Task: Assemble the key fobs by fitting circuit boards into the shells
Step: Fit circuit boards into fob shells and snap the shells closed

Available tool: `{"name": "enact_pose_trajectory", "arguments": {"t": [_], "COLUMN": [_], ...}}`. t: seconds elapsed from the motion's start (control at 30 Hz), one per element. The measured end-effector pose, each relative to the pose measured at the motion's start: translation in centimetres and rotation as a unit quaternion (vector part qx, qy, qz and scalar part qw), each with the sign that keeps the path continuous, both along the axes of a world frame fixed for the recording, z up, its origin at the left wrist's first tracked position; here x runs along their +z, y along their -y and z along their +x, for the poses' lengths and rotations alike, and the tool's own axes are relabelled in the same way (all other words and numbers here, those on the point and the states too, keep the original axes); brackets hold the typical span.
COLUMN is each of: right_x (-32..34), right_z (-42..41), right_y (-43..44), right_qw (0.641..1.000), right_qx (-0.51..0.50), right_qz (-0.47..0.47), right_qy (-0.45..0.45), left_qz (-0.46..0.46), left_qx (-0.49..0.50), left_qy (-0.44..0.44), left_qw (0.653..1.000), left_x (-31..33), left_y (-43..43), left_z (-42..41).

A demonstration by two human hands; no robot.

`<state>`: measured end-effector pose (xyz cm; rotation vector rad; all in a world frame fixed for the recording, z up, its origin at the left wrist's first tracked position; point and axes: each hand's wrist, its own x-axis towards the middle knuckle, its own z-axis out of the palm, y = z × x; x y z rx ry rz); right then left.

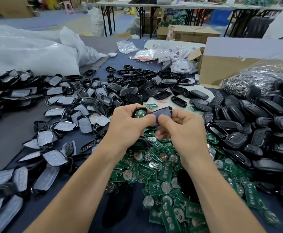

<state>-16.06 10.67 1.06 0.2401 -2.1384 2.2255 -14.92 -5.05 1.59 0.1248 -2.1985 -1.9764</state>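
Loose circuit boards (161, 175) are lying heaped nearest; above them the left hand (129, 125) is clamping a board-loaded shell (140, 113); the right hand (181, 126) is pinching the cover (162, 113); edges probably need aligning before pressing evenly.

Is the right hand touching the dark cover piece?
Touching. The head view shows the right hand with its fingers pinching the dark plastic cover piece, no gap visible.
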Motion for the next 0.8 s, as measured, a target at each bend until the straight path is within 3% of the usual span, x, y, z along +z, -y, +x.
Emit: {"name": "enact_pose_trajectory", "arguments": {"t": [0.17,0.23,0.33,0.4,0.5,0.6,0.7,0.8], "right_x": [-0.1,0.2,1.1,1.3,1.2,1.2,1.3,1.2], "right_z": [0.1,0.1,0.1,0.2,0.4,0.4,0.3,0.2], "right_y": [0.1,0.1,-0.4,-0.5,-0.1,-0.1,-0.3,-0.7], "right_qw": [0.999,0.999,0.965,0.953,0.958,0.958,0.952,0.939], "right_qx": [-0.029,0.006,0.123,0.173,0.19,0.171,0.159,0.158], "right_qz": [0.019,-0.039,-0.205,-0.221,-0.199,-0.215,-0.237,-0.26], "right_qy": [-0.005,0.024,0.105,0.115,0.08,0.077,0.112,0.162], "left_qz": [-0.138,-0.076,0.141,0.217,0.238,0.193,0.183,0.236], "left_qx": [0.08,0.067,-0.01,-0.067,-0.114,-0.112,-0.099,-0.062], "left_qy": [-0.06,-0.054,0.008,0.044,0.053,0.03,0.035,0.073], "left_qw": [0.985,0.993,0.99,0.973,0.963,0.974,0.978,0.967], "left_x": [-0.2,-0.2,0.3,0.5,0.5,0.3,0.3,0.5], "left_y": [-0.4,-0.4,0.2,0.4,0.2,-0.2,-0.6,-0.9], "left_z": [0.0,0.0,-0.1,0.0,0.1,0.1,0.2,0.2]}}
